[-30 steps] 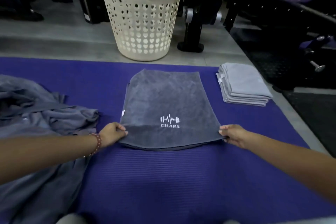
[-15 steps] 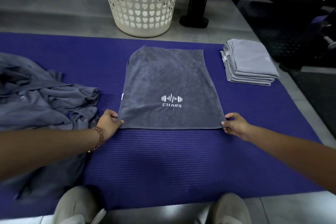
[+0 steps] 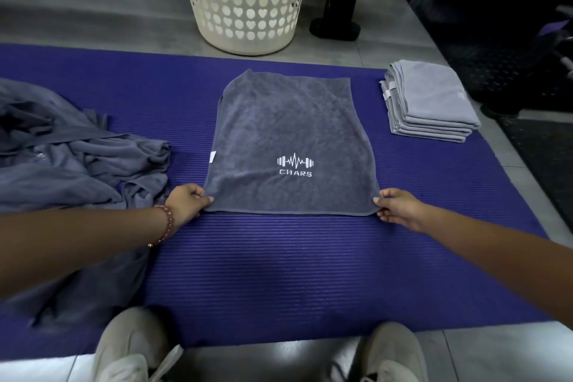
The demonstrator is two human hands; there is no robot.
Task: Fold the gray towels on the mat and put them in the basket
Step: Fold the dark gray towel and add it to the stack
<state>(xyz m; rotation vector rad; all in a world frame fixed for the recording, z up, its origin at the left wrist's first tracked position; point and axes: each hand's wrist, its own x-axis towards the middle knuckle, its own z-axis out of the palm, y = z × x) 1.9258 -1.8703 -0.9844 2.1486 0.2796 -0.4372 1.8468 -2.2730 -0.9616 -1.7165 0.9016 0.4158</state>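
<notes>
Partway done, the left hand (image 3: 186, 202) and right hand (image 3: 400, 208) are pinching a towel's (image 3: 288, 130) near corners, with a folded stack (image 3: 431, 99) and unfolded heap (image 3: 77, 161) waiting.

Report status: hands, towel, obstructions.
Hands: left hand and right hand each pinch a near corner of logo towel. Towel flat on mat, not yet in basket. Nothing between them.

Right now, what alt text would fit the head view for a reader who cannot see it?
The left hand and right hand pinch the near corners of a gray towel marked CHARS, flat on a purple mat. A heap of unfolded towels lies to its left, a folded stack to its right, and a cream basket stands on the floor beyond.
</notes>
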